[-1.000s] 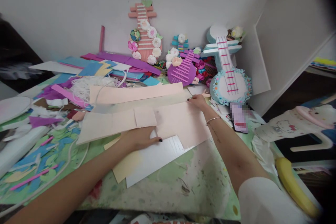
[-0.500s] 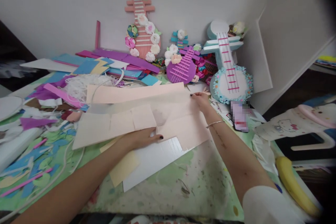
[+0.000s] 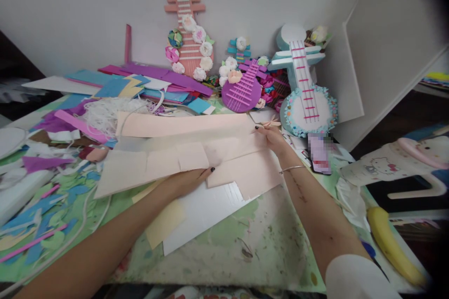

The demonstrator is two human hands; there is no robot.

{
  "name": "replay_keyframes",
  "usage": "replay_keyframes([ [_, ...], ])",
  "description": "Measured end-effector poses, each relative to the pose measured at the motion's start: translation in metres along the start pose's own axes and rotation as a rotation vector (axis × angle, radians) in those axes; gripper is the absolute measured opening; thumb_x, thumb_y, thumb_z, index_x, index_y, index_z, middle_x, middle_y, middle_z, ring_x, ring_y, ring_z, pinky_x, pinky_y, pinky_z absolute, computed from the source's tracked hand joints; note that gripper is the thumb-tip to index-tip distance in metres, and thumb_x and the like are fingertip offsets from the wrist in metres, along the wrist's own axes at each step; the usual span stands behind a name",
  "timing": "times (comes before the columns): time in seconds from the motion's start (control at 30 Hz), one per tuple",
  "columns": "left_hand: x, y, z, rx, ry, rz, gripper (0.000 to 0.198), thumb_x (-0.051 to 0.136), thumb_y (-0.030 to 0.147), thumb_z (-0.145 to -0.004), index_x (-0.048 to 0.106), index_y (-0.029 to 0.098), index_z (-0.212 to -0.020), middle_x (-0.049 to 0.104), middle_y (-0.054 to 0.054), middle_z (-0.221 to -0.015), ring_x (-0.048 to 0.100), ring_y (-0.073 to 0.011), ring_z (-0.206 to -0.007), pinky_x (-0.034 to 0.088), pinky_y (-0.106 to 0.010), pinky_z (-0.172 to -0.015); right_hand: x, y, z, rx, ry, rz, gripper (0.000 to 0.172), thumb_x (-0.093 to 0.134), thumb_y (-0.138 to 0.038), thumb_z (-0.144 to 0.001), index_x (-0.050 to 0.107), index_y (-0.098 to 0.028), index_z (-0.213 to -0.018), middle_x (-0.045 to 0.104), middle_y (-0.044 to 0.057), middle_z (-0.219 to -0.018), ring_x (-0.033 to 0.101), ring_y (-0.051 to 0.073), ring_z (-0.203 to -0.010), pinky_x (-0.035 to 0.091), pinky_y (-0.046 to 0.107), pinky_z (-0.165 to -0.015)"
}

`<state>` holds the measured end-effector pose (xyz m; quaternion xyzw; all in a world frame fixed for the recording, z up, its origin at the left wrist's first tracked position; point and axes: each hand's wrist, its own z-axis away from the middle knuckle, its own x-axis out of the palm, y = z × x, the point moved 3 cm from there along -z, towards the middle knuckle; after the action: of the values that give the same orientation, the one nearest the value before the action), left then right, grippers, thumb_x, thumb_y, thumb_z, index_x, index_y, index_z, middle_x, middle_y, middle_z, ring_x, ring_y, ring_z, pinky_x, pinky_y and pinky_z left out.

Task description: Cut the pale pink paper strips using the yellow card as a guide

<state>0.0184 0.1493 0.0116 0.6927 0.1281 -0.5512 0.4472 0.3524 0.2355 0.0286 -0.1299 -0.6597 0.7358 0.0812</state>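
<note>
A long pale foam sheet [image 3: 121, 173] is lifted slightly, with smaller pale squares [image 3: 193, 156] lying on its left half. My left hand [image 3: 191, 180] holds its lower edge, thumb on top and the other fingers hidden beneath. At the right end my right hand [image 3: 271, 138] pinches the sheet between thumb and fingers. Behind it is a pale pink foam strip [image 3: 182, 124]. Below the right part are another pale pink piece [image 3: 254, 173], a white sheet [image 3: 192, 222] with a few cut lines, and a yellow sheet [image 3: 164, 222].
Foam scraps [image 3: 45, 210] and a white cable [image 3: 82, 222] cover the left side. Lute-shaped crafts, pink [image 3: 191, 56], purple [image 3: 242, 91] and pale blue [image 3: 308, 107], lean at the back. A phone [image 3: 318, 152], banana [image 3: 394, 245] and cup [image 3: 379, 168] are at right.
My left thumb has shifted slightly up and left along the sheet's lower edge. My right hand keeps its pinch at the right end. The camera view has shifted slightly.
</note>
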Motion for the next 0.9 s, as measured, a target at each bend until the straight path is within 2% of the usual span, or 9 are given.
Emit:
replay_keyframes([
  [0.2,0.0012,0.0002,-0.0004,0.006,0.016,-0.019,0.056,0.021,0.054,-0.099,0.058,0.026,-0.130,0.060,-0.005,-0.132,0.057,-0.0236,-0.122,0.043,-0.038,-0.100,-0.0036,-0.0015,0.0023,0.038,-0.038,-0.035,0.032,0.084,-0.035,-0.051,0.062,-0.018,-0.065,0.067,0.001,-0.060,0.064,0.017,-0.062,0.051,0.027,-0.059],
  [0.67,0.0011,0.0009,-0.0016,0.009,0.023,-0.027,0.058,0.019,0.055,-0.098,0.056,0.025,-0.131,0.058,-0.005,-0.134,0.057,-0.0223,-0.122,0.042,-0.036,-0.099,-0.0012,-0.0073,0.0058,0.023,-0.054,-0.061,0.035,0.084,-0.040,-0.052,0.059,-0.019,-0.064,0.065,0.001,-0.057,0.067,0.019,-0.067,0.052,0.028,-0.064],
  [0.9,0.0015,0.0004,-0.0019,-0.021,0.027,-0.025,0.059,0.019,0.057,-0.097,0.055,0.025,-0.133,0.057,-0.005,-0.136,0.055,-0.0233,-0.124,0.042,-0.037,-0.100,-0.0029,-0.0045,0.0030,0.014,-0.049,-0.077,0.037,0.086,-0.040,-0.048,0.060,-0.019,-0.063,0.064,-0.001,-0.056,0.066,0.018,-0.067,0.052,0.027,-0.064],
])
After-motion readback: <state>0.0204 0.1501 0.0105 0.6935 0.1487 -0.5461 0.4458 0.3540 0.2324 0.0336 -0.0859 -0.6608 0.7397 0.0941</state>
